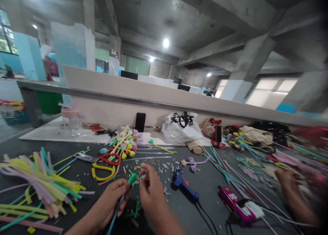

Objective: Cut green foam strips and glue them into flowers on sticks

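My left hand [115,195] pinches a blue pipe cleaner [115,214] with a bright green tip [132,178] that pokes up past the thumb. Right beside that tip is my right hand [151,188], its fingers curled in; whatever they hold is hidden. Just beyond the hands lie scissors with yellow handles [104,172] and scissors with red handles [110,159]. A blue glue gun [185,187] rests to the right of my right hand. Small cut bits are scattered around on the dark tabletop.
Cut pipe cleaners [48,183] are heaped at left. Behind stand a bunch of pipe-cleaner flowers [126,142], a jar [71,122], a phone [140,122] and a white bag [181,127]. A purple power strip [238,204] with cords lies right, near another person's hand [289,180].
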Tool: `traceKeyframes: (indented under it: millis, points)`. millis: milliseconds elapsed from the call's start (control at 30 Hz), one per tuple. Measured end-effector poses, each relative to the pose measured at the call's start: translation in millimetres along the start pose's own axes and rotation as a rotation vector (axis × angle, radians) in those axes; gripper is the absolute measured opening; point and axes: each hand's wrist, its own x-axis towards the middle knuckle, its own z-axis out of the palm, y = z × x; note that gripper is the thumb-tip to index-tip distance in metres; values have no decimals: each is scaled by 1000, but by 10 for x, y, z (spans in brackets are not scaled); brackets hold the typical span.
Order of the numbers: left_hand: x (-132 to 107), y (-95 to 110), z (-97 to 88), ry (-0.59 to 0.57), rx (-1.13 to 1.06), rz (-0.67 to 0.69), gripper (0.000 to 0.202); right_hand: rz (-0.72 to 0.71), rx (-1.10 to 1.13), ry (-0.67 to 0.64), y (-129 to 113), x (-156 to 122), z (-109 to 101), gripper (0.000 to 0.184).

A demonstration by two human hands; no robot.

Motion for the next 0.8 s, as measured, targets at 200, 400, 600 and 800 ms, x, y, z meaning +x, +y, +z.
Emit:
traceKeyframes:
  millis: [200,400,600,800]
  points:
    - [15,41,-70,-45,-83,-1,30,68,-466,-194,119,9,-728,44]
    - [18,97,-59,-55,-139,-24,25,521,-1098,-293,984,-78,-1139,57]
    - [20,86,-61,-56,-114,-56,21,506,-1008,-383,1036,-98,-1128,53]
    - [7,98,-35,-42,-86,-68,21,524,-569,0,667,-9,-1268,54]
